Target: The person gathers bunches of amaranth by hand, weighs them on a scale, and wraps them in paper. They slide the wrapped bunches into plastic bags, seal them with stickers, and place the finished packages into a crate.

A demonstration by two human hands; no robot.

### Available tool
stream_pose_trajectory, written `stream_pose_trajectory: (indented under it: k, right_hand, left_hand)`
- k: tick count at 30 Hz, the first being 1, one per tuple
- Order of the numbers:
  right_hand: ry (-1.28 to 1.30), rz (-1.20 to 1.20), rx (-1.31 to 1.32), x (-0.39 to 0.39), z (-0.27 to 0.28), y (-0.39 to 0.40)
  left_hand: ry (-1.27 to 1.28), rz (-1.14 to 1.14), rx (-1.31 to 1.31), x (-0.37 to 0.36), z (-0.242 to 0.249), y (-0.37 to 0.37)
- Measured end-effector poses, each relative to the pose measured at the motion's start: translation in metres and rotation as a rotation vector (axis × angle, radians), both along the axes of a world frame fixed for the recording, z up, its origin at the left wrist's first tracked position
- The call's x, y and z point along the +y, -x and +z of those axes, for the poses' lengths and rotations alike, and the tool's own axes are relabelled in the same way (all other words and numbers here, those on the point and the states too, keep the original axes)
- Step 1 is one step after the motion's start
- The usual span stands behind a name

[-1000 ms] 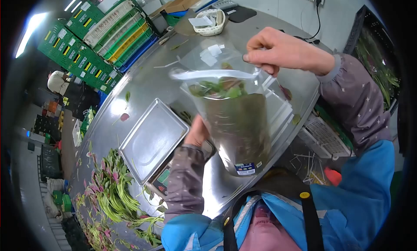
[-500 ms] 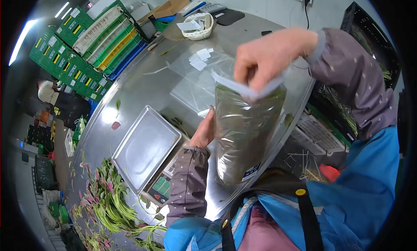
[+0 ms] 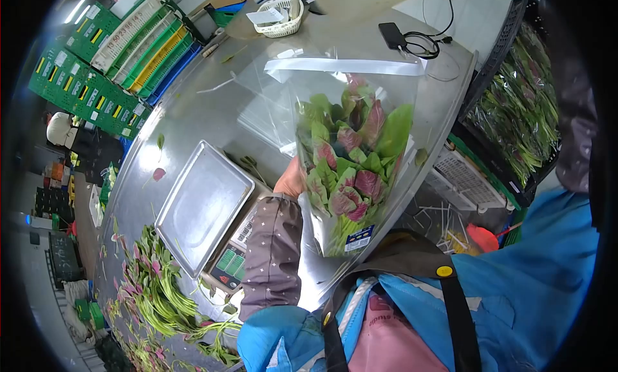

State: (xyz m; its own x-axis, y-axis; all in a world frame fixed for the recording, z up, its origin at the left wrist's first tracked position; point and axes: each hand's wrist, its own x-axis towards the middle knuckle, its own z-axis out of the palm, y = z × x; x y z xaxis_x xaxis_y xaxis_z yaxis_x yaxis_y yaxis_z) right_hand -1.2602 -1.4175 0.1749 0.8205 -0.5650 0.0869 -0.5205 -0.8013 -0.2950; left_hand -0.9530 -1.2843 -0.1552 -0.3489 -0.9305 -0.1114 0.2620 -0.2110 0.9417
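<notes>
Head view. Left hand (image 3: 291, 179), mostly hidden behind the clear bag (image 3: 351, 153), grips its left side and holds it upright above the steel table (image 3: 212, 108); the bag contains red-green leafy greens (image 3: 351, 169). Left of the hand: scale tray (image 3: 203, 204). Beyond: white basket (image 3: 278, 16). Right hand out of view.

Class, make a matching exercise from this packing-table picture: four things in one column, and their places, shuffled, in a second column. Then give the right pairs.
Things:
1. clear bag of red-green leaves
2. steel tray
3. white basket
4. phone with cable

Places:
A. far end of the table, papers inside
B. on top of the scale
C. held upright by the left hand
D. far right part of the table, near the black crate

Pairs: 1-C, 2-B, 3-A, 4-D
</notes>
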Motion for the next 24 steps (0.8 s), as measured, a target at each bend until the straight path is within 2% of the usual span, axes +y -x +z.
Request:
stream_pose_trajectory:
  k: [3, 4, 6, 7, 9, 10, 11, 13, 14, 15, 16, 17, 18, 19, 20, 21, 23, 24]
  right_hand:
    - [-0.039, 0.024, 0.034, -0.006, -0.038, 0.014]
    - [-0.064, 0.048, 0.045, -0.002, -0.065, 0.011]
    - [-0.111, 0.047, 0.051, 0.013, -0.104, -0.001]
    - [-0.13, 0.016, 0.058, 0.027, -0.116, -0.012]
    - [-0.162, -0.047, 0.07, 0.046, -0.132, -0.03]
    - [-0.096, 0.117, -0.321, 0.046, -0.135, -0.037]
    - [-0.098, 0.114, -0.322, 0.047, -0.13, -0.044]
    - [-0.054, -0.135, -0.74, 0.05, -0.113, -0.057]
    - [-0.059, -0.142, -0.742, 0.04, -0.111, -0.063]
    - [0.098, -0.124, -0.553, 0.019, -0.108, -0.068]
    - [0.258, -0.101, -0.36, 0.012, -0.101, -0.072]
    - [0.27, -0.097, -0.362, 0.012, -0.083, -0.063]
    - [0.334, 0.055, -0.302, 0.024, -0.048, -0.053]
    - [0.351, 0.127, -0.273, 0.038, -0.051, -0.049]
    - [0.366, 0.2, -0.246, 0.051, -0.054, -0.045]
    - [0.516, 0.163, -0.421, 0.069, -0.089, -0.048]
    - [0.775, 0.197, -0.578, 0.085, -0.163, -0.044]
    - [0.59, 0.307, -0.445, 0.098, -0.198, -0.034]
  left_hand:
    - [0.019, -0.072, -0.027, -0.008, 0.0, -0.005]
    - [-0.097, -0.116, 0.128, -0.013, -0.003, -0.006]
    - [-0.217, -0.021, 0.302, -0.017, 0.004, -0.007]
    - [-0.222, 0.114, 0.316, -0.017, 0.025, -0.003]
    - [0.161, 0.375, 0.392, -0.023, 0.078, 0.024]
    - [0.298, 0.344, 0.128, -0.03, 0.088, 0.014]
    - [0.428, 0.308, -0.136, -0.037, 0.098, -0.002]
    - [0.562, 0.441, 0.094, -0.047, 0.141, -0.017]
    - [0.58, 0.557, 0.08, -0.059, 0.158, -0.019]
    - [0.599, 0.674, 0.064, -0.067, 0.169, -0.018]
    - [0.601, 0.671, 0.062, -0.064, 0.173, -0.018]
    - [0.67, 0.73, -0.038, -0.059, 0.177, -0.018]
    - [0.734, 0.795, -0.139, -0.053, 0.18, -0.02]
    - [0.758, 0.835, -0.095, -0.039, 0.183, -0.016]
    - [0.747, 0.855, -0.164, -0.019, 0.177, -0.018]
    - [0.739, 0.874, -0.232, 0.002, 0.171, -0.02]
    - [0.766, 0.727, -0.56, 0.043, 0.126, -0.026]
    - [0.719, 0.658, -0.623, 0.062, 0.089, -0.029]
